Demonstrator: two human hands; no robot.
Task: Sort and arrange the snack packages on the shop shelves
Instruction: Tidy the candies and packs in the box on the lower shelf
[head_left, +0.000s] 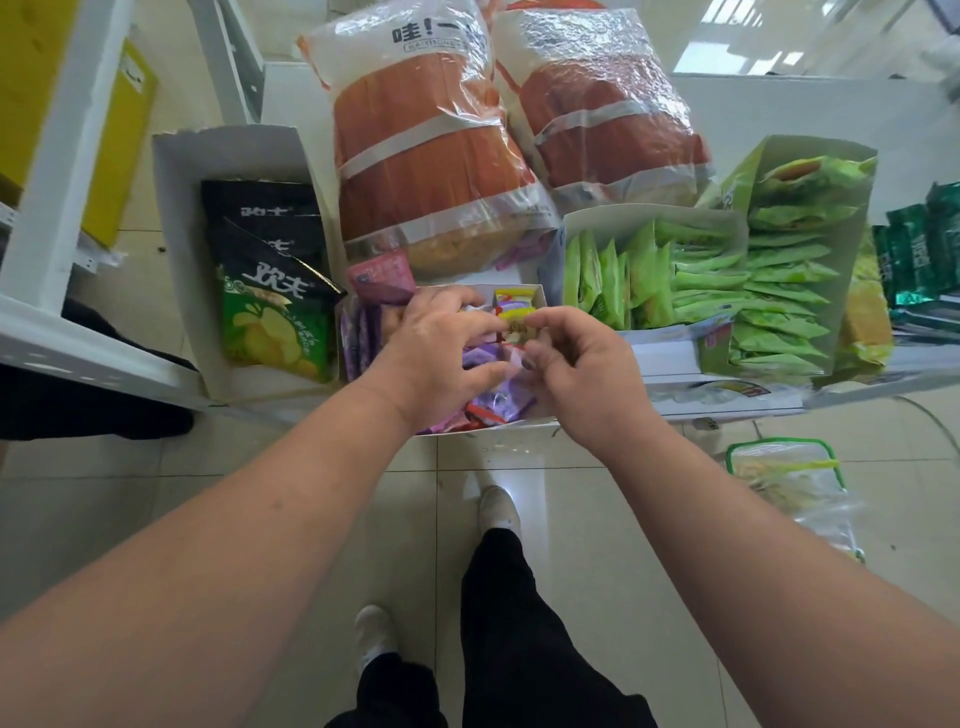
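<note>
Both my hands are over a small white box (537, 299) of purple, red and yellow snack sachets (498, 400) at the shelf's front edge. My left hand (441, 348) and my right hand (576, 374) pinch one small clear sachet (517, 328) between their fingertips, just above the box. Purple sachets (358, 338) stand along the box's left side. Much of the box's contents is hidden under my hands.
Left stands a white box with black-and-green chip bags (270, 291). Behind are two big clear bags of orange snacks (431, 156). Right are boxes of light green packets (727, 280) and dark green packs (919, 249). A clear bag (789, 483) lies on the tiled floor.
</note>
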